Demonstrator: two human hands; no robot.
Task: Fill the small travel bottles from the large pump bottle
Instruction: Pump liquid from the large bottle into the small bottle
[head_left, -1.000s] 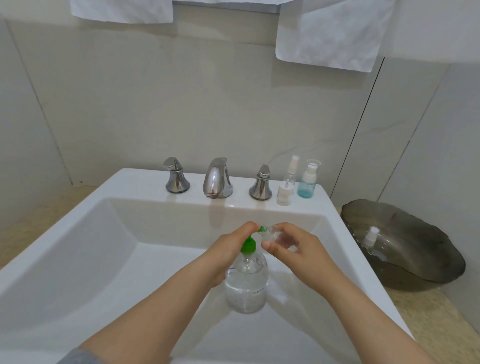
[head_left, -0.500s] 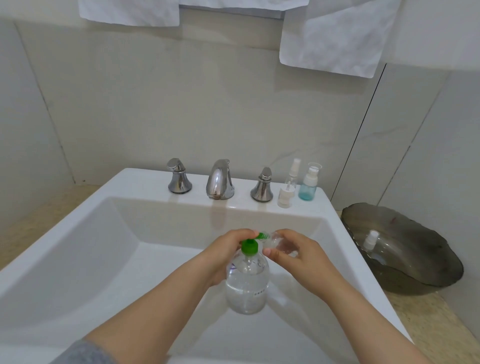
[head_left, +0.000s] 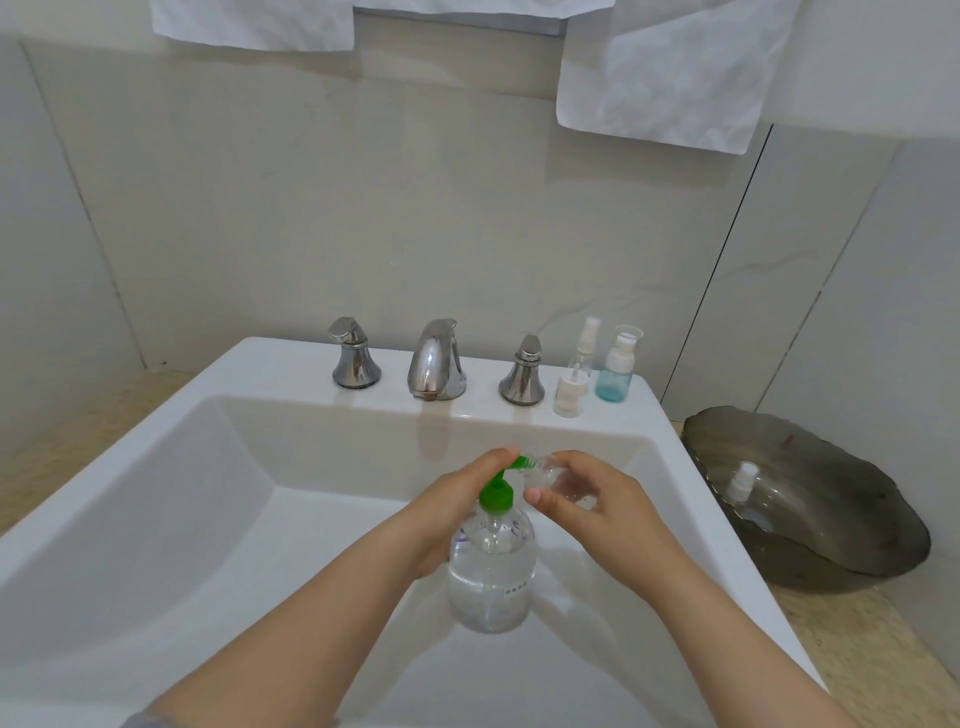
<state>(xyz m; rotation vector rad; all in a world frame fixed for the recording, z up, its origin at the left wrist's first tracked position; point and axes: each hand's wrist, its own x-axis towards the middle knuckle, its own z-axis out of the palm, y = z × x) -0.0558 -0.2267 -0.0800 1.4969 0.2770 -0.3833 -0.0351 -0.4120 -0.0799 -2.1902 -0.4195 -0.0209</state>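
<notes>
Over the white sink, the left hand curls round the pump bottle neck; the right hand fingers grip a small clear bottle at the nozzle.

We lose most of the small travel bottle under the right hand that holds it; only its mouth end shows, at the green spout. The fingers of the left hand vanish behind the pump bottle it grips. The label print is too small for us to read. Both towels run off the top edge. In the grey bowl a white spray top shows, perhaps on a clear bottle.
</notes>
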